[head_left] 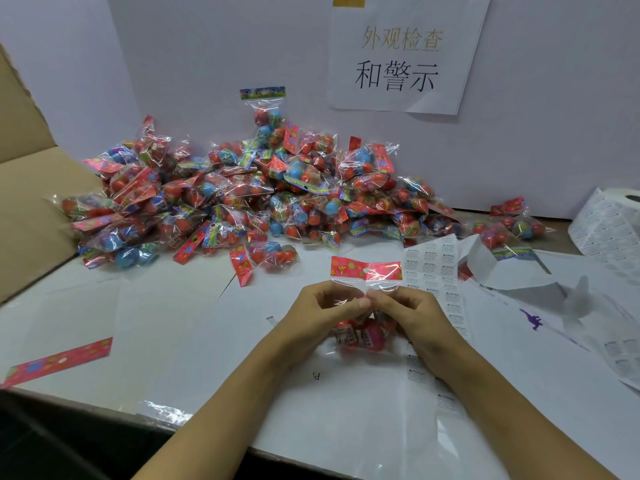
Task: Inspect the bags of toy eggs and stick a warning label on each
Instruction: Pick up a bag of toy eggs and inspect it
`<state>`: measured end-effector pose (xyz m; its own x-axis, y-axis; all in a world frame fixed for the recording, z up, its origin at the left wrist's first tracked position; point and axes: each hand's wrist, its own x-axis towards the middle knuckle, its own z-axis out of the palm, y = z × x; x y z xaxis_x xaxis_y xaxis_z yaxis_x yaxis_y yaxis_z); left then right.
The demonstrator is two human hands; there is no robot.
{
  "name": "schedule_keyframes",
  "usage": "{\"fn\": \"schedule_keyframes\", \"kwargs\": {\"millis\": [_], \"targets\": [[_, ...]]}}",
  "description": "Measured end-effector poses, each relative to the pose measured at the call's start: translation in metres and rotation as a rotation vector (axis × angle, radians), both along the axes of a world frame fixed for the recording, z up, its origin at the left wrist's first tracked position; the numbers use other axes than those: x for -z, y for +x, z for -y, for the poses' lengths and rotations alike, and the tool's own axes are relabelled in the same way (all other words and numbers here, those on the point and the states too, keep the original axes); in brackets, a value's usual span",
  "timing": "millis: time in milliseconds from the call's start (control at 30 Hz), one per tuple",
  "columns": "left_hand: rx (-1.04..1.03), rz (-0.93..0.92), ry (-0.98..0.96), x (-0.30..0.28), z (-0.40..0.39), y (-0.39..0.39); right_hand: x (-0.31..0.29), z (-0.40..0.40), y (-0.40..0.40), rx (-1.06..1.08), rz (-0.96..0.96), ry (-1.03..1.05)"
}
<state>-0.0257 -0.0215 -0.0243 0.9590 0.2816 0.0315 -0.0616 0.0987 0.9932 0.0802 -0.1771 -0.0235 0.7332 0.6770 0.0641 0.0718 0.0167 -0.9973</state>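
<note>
Presently, working from your left: a cardboard box flap (31, 188) stands against the white table (145, 323), and a loose red header card (59, 362) lies flat near the table's front edge. Behind it, the pile of toy egg bags (242, 199) is heaped against the white back panel (207, 57), with one bag leaning upright on the panel at the top of the heap.

At centre, you hold one bag of toy eggs (363, 327) just above the table. Your left hand (320, 315) has its fingers curled on the clear film below the bag's red header (366, 269). Your right hand (410, 315) pinches the same film from the other side. The fingertips of both hands meet at the bag's neck. Red and pink eggs show below your fingers. Whether a label is already on this bag, I cannot tell.

Just beyond your right hand lies a sheet of warning labels (433, 265). A printed paper sign (405, 53) is taped to the panel above. Further right, two separate bags (509, 226) lie beside crumpled backing paper (505, 268), and a roll of labels (609, 223) sits at the far right edge.
</note>
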Motion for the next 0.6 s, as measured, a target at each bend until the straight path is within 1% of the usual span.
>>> {"fn": "schedule_keyframes", "kwargs": {"millis": [133,233,367,500,600], "targets": [[-0.073,-0.015,-0.051,-0.0003,-0.0017,0.0011,-0.0028,-0.0009,0.0001,0.007,-0.046,-0.006],[-0.066,-0.04,-0.049,-0.0006,-0.002,-0.0002,-0.0032,-0.0008,-0.0014,0.009,0.0,-0.022],[-0.059,-0.042,-0.026,-0.0044,0.0013,-0.0019,-0.0024,-0.0009,-0.0026,0.047,0.009,-0.006],[-0.059,-0.072,-0.089,-0.006,0.0023,-0.0018,-0.0013,-0.0005,-0.0025,0.065,0.033,0.025],[-0.042,-0.081,-0.093,-0.008,0.003,-0.0024,-0.0008,-0.0002,-0.0016,0.074,0.06,0.032]]}}
